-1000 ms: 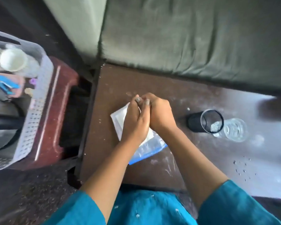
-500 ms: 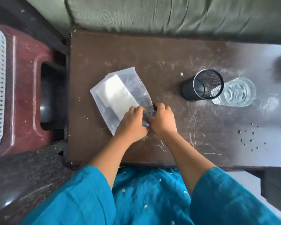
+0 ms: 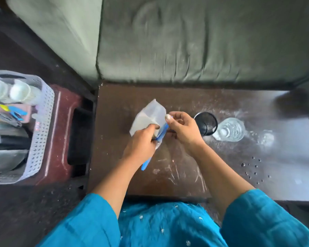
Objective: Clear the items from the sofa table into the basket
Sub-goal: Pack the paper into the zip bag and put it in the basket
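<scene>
While held above the sofa table (image 3: 114,104), clear zip bag (image 3: 148,114): left hand (image 3: 141,147) grasps its blue-sealed end, right hand (image 3: 182,129) pinches the edge; basket (image 3: 43,122) well apart.

A green sofa (image 3: 185,41) fills the view from 11 to 2 o'clock. A dark, scratched table (image 3: 177,175) stands against its front edge at centre, with pale light glaring off its top at 3 o'clock. A maroon stool (image 3: 64,132) sits at 9 o'clock, and dark speckled floor (image 3: 34,211) shows at 7 o'clock.
</scene>
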{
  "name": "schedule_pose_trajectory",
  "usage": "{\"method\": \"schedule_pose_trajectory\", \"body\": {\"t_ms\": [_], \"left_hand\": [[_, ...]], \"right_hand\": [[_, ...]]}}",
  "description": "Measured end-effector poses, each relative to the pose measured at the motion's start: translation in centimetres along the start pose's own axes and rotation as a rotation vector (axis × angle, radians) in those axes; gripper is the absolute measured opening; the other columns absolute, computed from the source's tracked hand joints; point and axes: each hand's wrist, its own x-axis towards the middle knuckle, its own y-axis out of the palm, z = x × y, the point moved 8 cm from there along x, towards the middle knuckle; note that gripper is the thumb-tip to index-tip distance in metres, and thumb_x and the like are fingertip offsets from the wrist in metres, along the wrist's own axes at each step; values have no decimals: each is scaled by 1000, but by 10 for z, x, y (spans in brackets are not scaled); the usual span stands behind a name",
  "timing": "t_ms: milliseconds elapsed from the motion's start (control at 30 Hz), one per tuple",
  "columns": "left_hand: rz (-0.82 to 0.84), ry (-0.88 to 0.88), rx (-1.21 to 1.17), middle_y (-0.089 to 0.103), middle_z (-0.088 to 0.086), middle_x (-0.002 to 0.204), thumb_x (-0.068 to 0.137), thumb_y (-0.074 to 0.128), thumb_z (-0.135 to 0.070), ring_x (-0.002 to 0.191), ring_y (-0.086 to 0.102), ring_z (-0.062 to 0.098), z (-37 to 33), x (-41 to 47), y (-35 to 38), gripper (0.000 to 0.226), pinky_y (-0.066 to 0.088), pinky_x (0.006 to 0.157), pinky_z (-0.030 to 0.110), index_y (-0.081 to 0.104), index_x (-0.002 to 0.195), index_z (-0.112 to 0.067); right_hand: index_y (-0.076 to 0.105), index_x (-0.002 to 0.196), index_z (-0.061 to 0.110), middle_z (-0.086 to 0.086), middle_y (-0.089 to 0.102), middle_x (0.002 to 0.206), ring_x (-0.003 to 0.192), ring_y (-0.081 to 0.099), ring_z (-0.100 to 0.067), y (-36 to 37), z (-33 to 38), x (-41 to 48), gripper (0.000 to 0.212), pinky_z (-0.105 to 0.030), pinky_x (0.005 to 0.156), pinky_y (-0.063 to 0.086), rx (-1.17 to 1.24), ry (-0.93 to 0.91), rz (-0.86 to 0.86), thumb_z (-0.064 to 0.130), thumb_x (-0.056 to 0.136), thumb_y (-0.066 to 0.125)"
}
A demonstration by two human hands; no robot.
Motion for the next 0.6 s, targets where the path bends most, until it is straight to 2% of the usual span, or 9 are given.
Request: {"method": "schedule_pose_trajectory", "body": {"t_ms": [100,167,233,300,367,433,500,567,600], "left_hand": [[-50,15,-187,50,-11,56,69,76,-12,53,51,0,-43,-4,-50,38,35,50,12,60,104,-21],[-61,52,-294,46,-9,51,66,78,-11,43,41,1,-73,-12,-77,38,32,45,12,57,96,-24],[-56,83,-357,45,-7,50,68,77,-12,43,37,4,-100,-22,-97,40,32,46,18,51,96,-25],[-98,119,-376,49,-5,52,73,74,-12,42,37,3,-123,-36,-119,39,32,48,21,47,97,-24],[-178,182,-310,54,-2,59,75,70,-6,42,42,-1,-146,-52,-140,37,33,48,11,42,92,-23],[-240,272,-133,57,3,68,75,63,0,48,44,-2,-170,-70,-154,32,32,50,3,44,84,-23],[-221,330,32,60,5,87,76,54,5,62,48,2,-192,-83,-159,25,28,57,-2,56,80,-19],[-185,347,115,58,6,120,78,48,7,93,58,18,-207,-89,-159,34,24,67,-3,67,96,-15],[-174,347,137,52,5,134,79,46,8,110,55,21,-213,-91,-159,40,23,76,-3,65,109,-13]], "right_hand": [[56,91,18,-8,65,75,70,62,-22,-1,57,-24,24,-34,63,55,-57,-104,71,15,76,74],[58,85,17,-18,62,78,73,61,-28,-2,89,-44,23,-48,73,56,-150,-154,78,7,73,74],[62,83,13,-20,63,80,71,61,-30,-7,114,-62,17,-54,75,55,-195,-192,64,3,73,71],[65,89,8,-20,67,82,70,66,-28,-16,140,-82,15,-49,73,57,-234,-220,38,2,75,66],[66,87,8,-13,69,77,59,67,-17,-30,160,-102,15,-37,66,59,-279,-255,0,0,75,62],[65,87,10,-3,68,69,50,62,-10,-49,183,-121,20,-27,60,56,-412,-317,-79,0,72,58],[56,101,18,-1,68,68,56,62,-13,-68,203,-142,34,-23,58,51,-567,-375,-168,4,70,55],[46,105,24,0,66,75,68,61,-23,-76,219,-162,37,-30,62,49,-680,-434,-206,7,73,53],[43,102,23,-3,64,82,72,59,-29,-78,226,-172,33,-33,63,49,-761,-476,-239,6,75,51]]}}
